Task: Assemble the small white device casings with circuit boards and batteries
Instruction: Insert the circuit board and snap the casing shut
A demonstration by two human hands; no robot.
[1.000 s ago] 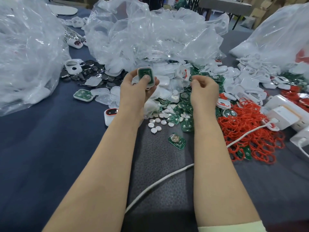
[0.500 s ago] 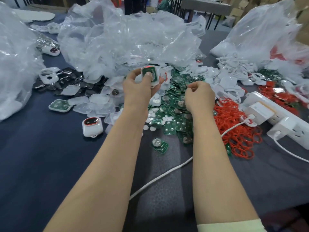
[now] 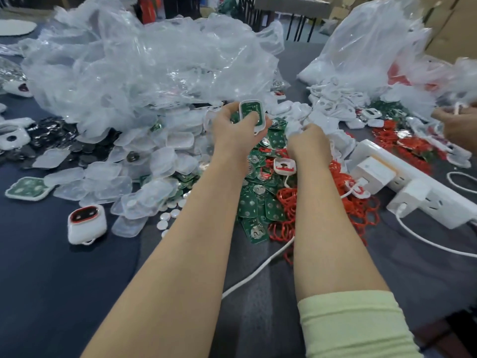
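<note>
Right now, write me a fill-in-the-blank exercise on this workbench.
The left hand holds a white casing with a ____ circuit board inside.
The loose rubber rings heaped on the table are ____.
The white power strip lies on the person's ____ side.
Missing: green; red; right.

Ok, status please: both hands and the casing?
Left hand holds casing, green board inside. Right hand curled among white parts, grasp unclear. Table cluttered, nothing blocking.

You can read no text here (any print on the green circuit boards (image 3: 249, 210) is too small and blurred)
</note>
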